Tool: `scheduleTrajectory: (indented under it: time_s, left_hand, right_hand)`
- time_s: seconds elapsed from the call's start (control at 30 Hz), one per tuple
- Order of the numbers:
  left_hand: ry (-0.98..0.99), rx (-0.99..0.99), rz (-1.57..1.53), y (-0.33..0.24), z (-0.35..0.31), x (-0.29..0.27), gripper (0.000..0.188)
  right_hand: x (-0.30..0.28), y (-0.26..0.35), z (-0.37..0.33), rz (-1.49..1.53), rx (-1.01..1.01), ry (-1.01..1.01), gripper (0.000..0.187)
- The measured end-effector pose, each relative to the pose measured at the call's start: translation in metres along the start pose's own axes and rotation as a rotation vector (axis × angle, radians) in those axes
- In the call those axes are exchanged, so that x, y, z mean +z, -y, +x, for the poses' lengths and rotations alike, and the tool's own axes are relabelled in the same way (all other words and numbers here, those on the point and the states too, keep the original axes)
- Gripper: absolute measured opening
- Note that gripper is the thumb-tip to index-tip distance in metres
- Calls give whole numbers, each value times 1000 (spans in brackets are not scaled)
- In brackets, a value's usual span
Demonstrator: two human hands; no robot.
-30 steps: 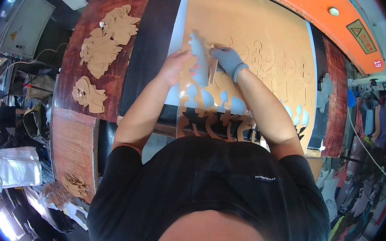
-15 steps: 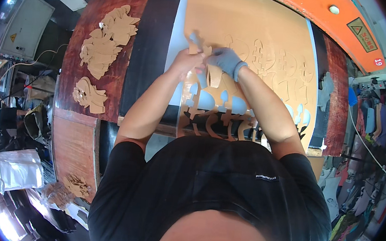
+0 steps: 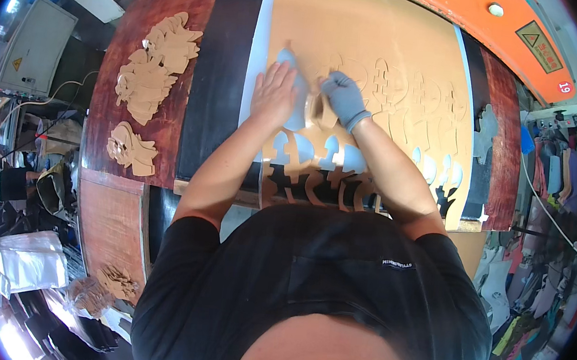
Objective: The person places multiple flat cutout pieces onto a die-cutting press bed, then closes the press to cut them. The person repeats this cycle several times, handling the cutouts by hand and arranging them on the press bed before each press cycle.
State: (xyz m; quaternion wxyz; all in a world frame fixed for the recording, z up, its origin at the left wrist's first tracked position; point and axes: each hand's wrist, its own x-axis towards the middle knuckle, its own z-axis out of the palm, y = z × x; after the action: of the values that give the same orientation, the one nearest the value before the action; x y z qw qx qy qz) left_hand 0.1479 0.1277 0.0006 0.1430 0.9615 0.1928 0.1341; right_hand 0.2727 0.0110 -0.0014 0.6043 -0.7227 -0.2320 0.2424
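A large tan sheet (image 3: 359,24) lies before me, with curved shapes cut into it. My bare left hand (image 3: 276,94) rests flat near its left edge, fingers stretched out, beside a cut-out opening where pale blue shows through. My right hand (image 3: 346,101), in a grey glove, has its fingers curled closed over the sheet. A small tan cut piece (image 3: 314,107), blurred by motion, hangs at its fingertips; the exact grip is partly hidden. Nearer to me, the sheet is a web of openings (image 3: 333,153) where pieces are out. To the right, cut shapes (image 3: 418,99) still sit in the sheet.
Piles of tan cut pieces (image 3: 148,83) lie on the reddish-brown board at left, with a smaller pile (image 3: 132,149) nearer. A black strip (image 3: 221,76) runs beside the sheet. An orange machine beam (image 3: 444,7) spans the far side. Grey pieces (image 3: 486,133) lie at right.
My hands were together over the pieces at the sheet's left edge; now they are apart. The left has opened and flattened, and the right has shifted slightly right.
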Motion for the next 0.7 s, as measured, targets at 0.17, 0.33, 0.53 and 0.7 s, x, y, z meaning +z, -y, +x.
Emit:
scheduleTrajectory:
  time_s: [0.17, 0.33, 0.53, 0.7]
  left_hand:
    - [-4, 15, 8, 6, -3, 5, 43]
    - [23, -28, 7, 4, -2, 5, 43]
    - [-35, -28, -42, 0, -1, -4, 42]
    - [97, -200, -410, -22, 15, -22, 47]
  right_hand:
    - [-56, 30, 8, 366, 140, 158, 12]
    - [-86, 57, 9, 402, 232, 169, 9]
    - [-85, 61, 7, 308, 234, 244, 10]
    - [-63, 52, -4, 157, 189, 297, 17]
